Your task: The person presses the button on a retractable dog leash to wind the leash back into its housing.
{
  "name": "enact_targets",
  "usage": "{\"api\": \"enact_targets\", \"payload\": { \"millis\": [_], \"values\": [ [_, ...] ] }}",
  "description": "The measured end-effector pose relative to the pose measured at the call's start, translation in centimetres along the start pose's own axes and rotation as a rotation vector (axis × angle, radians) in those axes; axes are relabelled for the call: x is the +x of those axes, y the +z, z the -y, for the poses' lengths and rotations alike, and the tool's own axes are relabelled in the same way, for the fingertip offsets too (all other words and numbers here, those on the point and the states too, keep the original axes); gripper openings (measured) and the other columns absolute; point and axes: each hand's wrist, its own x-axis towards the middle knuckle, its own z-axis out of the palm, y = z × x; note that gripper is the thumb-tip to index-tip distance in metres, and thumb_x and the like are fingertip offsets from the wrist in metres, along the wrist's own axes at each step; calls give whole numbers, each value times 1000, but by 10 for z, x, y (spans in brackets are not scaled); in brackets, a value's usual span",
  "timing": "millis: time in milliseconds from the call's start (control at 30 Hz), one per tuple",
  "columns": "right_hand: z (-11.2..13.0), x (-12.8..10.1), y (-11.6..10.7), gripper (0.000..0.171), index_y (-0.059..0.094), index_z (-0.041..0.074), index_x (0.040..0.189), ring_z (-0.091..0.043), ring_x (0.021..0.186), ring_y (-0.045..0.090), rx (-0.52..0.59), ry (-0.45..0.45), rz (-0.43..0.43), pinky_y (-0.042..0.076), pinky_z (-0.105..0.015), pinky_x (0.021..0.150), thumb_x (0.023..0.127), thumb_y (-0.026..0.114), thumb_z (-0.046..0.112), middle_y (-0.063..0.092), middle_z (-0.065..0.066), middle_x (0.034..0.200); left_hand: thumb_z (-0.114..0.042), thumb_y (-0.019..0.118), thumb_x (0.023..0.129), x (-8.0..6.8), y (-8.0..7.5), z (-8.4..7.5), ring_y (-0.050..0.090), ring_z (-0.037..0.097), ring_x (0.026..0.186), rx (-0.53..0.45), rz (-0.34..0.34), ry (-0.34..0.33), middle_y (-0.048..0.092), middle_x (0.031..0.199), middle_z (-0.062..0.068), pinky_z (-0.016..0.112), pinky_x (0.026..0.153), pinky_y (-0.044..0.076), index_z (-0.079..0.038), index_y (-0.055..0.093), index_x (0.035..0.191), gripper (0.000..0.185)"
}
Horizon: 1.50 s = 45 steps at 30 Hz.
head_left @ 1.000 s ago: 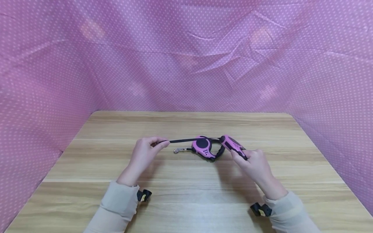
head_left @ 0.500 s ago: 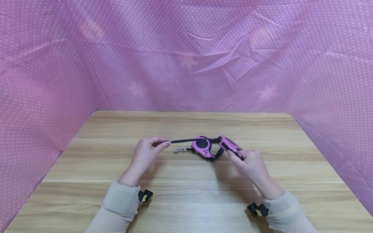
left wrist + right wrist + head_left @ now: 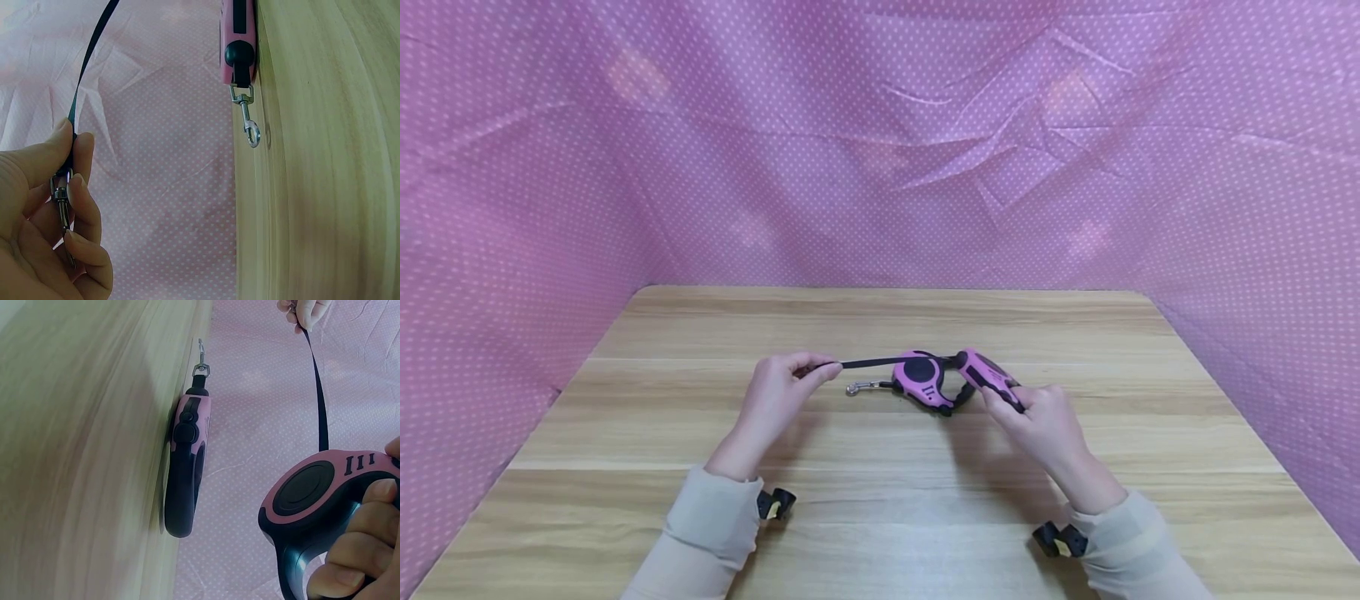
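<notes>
My right hand (image 3: pixel 1051 427) grips the black handle of a pink and black retractable dog leash (image 3: pixel 983 372), held above the table. From its nozzle a black strap (image 3: pixel 876 362) runs leftward, fairly straight. Thumb and index finger of my left hand (image 3: pixel 771 393) pinch the strap's end. In the left wrist view, its metal snap hook (image 3: pixel 60 194) hangs within the loosely curled fingers. Behind the strap, a second retractable dog leash (image 3: pixel 929 390) of the same colours lies on the tabletop, its silver snap hook (image 3: pixel 867 387) pointing left.
The light wood table (image 3: pixel 880 517) extends on all sides of the second leash. Pink dotted cloth (image 3: pixel 880 192) hangs behind the table and along both sides. A small black camera sits on each wrist, at the left sleeve (image 3: pixel 711 512) and the right sleeve (image 3: pixel 1131 537).
My right hand has moved slightly left with its leash, and the strap between the hands has become a little shorter. My left hand has shifted a touch right. The leash on the table stays put.
</notes>
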Motion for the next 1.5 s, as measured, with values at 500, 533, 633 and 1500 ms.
{"api": "enact_targets", "payload": {
  "millis": [500,533,633,1500],
  "values": [
    [2,4,6,42,58,11,49,1,37,31,7,-39,0,27,-18,35,87,67,25,47,7,42,-33,71,91,3,1,-1,62,14,78,3,-2,-3,77,101,5,27,71,48,-13,77,105,24],
    [2,4,6,42,57,11,49,1,37,31,6,-47,-1,27,-18,35,87,67,25,47,7,42,-32,71,91,3,1,-1,61,14,78,-1,-2,-4,77,101,5,27,71,48,-13,77,105,24],
    [2,4,7,41,57,11,49,1,38,32,12,-54,-2,27,-18,34,87,67,25,46,7,42,-32,71,91,3,2,-1,60,14,77,-4,-3,-1,77,101,6,28,71,47,-13,77,105,24],
    [14,10,10,47,49,13,48,0,39,31,46,15,46,26,-19,37,89,64,28,42,9,44,-30,72,91,3,4,-4,49,14,66,-30,8,8,77,97,6,24,62,41,-12,77,104,23]
  ]
}}
